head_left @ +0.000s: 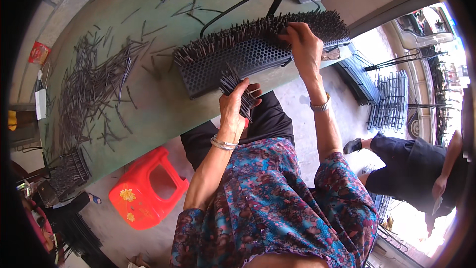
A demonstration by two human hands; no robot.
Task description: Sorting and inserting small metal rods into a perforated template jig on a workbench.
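A long dark rack (223, 67) with rows of round holes lies along the near edge of the green table. Thin dark sticks (238, 33) stand packed upright in its far rows, while the holes nearest me on the left show bare. My left hand (238, 100) is closed round a bundle of the same dark sticks (232, 83), just in front of the rack. Over the rack's right part, my right hand (303, 39) pinches among the standing sticks. What its fingertips hold is too small and dark to make out.
Loose sticks (94, 79) heap on the left of the green table (163, 97). A wire frame (238, 5) rises behind the rack. A red plastic stool (144, 188) stands below the table edge. Another person (411, 164) stands at right, near stacked wire racks (389, 101).
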